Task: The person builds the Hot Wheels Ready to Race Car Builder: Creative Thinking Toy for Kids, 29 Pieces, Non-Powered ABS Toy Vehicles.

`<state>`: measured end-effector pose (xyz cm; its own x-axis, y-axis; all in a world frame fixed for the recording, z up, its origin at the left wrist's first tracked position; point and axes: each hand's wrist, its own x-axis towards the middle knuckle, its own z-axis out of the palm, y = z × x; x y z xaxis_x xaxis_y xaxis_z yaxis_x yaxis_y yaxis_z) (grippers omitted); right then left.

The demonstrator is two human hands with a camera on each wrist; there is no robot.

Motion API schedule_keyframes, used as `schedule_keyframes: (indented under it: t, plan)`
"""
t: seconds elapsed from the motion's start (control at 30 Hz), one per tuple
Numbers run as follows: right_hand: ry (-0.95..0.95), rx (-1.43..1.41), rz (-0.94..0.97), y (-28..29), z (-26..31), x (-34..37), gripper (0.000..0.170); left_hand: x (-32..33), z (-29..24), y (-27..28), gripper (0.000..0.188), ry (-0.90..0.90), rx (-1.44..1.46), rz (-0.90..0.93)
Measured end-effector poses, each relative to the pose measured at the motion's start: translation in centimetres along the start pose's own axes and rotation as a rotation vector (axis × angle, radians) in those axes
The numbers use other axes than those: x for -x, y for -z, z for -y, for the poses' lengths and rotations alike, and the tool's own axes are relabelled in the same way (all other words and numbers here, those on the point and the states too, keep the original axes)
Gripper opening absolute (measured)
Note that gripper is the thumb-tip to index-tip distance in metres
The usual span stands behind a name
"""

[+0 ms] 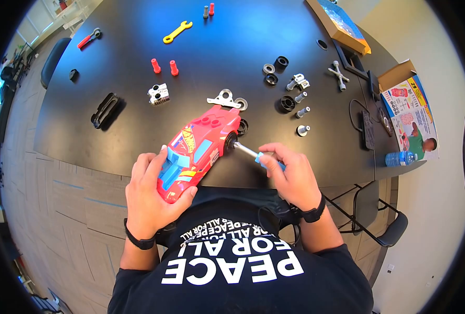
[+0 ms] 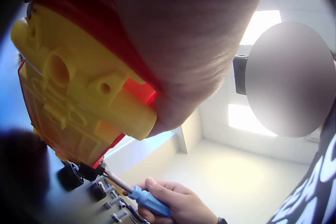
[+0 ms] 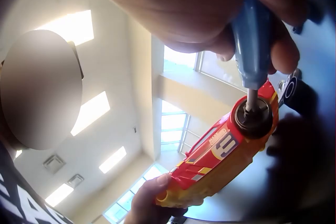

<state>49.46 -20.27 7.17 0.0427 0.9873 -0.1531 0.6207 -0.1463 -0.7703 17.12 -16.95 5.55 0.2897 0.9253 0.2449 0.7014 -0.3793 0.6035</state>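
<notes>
From my head camera, the left hand [image 1: 156, 196] grips a red toy car [image 1: 206, 149] near centre, toward nine o'clock; the right hand [image 1: 293, 170] grasps a blue-handled screwdriver [image 1: 248, 152] at the black wheel [image 1: 231, 142]. My left wrist view catches the yellow underside [image 2: 68, 95] at nine o'clock; my right wrist view, the screwdriver's tip at the wheel's hub, near three o'clock.

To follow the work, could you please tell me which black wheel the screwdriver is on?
The black wheel mounted in the side of the red car: the screwdriver points into its centre, while no tool touches the other black wheels in view.
</notes>
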Motion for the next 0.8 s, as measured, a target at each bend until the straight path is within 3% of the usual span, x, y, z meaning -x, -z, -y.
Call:
schedule_keyframes:
  t: [0.03, 0.1, 0.33, 0.4, 0.43, 0.6, 0.73, 0.8]
  plan:
    - [0.003, 0.0, 0.001, 0.0, -0.1, 0.0, 0.032, 0.0, 0.0, 0.0, 0.084, 0.011, 0.0, 0.001]
    - [0.274, 0.192, -0.017, -0.1, -0.5, 0.2, 0.029, 0.1, 0.2, 0.1, 0.084, 0.031, 0.024, 0.005]
    - [0.146, 0.099, -0.177, -1.5, -3.3, -4.1, 0.038, 0.5, 2.9, 0.0, 0.09, 0.155, 0.234, 0.017]
    - [0.316, 0.133, -0.263, -2.1, -2.4, -5.9, 0.045, 0.3, 3.4, 0.1, 0.093, 0.175, 0.277, 0.032]
    - [0.337, 0.122, -0.263, -2.8, -2.8, -7.0, 0.054, 0.2, 3.6, 0.3, 0.094, 0.187, 0.32, 0.059]
    - [0.405, 0.158, -0.194, -4.8, -3.8, -9.7, 0.061, 0.3, 4.5, -0.8, 0.103, 0.148, 0.472, 0.054]
    - [0.519, -0.048, -0.191, -3.7, -4.2, -8.3, 0.052, 1.2, 4.9, -1.4, 0.116, 0.214, 0.609, 0.157]
    - [0.115, -0.719, 0.066, -2.6, -2.8, -6.0, 0.047, 1.4, 4.5, -2.0, 0.119, 0.233, 0.779, 0.246]
